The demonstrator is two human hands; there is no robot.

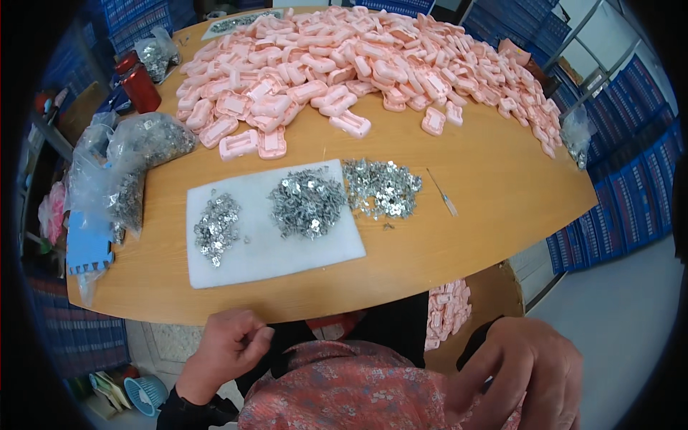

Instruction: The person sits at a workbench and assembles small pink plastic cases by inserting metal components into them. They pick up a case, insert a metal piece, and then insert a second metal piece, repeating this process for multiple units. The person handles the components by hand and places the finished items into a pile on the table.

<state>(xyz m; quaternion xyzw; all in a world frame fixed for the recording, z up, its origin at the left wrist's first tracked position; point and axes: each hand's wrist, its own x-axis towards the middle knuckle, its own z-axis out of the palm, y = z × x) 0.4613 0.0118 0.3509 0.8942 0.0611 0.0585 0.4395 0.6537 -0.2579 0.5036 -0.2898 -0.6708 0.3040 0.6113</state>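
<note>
The left hand (233,347) is held before the table (459,251) edge, curled into a loose fist with the thumb laid along the fingers; nothing is seen in it. The right hand (534,373) is held low over the patterned garment (344,390), back up and fingers bent down; its fingertips are hidden, so whether anything is gripped cannot be told.

Nearest the left hand, a white foam sheet (244,265) is laid on the table; two heaps of metal bits (308,203) are borne on it – a small one at left, a larger one at right – and a third is spread on the wood just beside it. A slim tool (446,199) is laid further right; the far side is covered by piled pink shells (351,123), and more are seen below the table, near the right hand.

The bits are judged light, stiff and slick, perhaps prone to tangling; each is best pinched by its edges between thumb and fingertip. The shells are judged light, smooth and rigid – their thin rims possibly brittle; they are best held by the long side walls.
</note>
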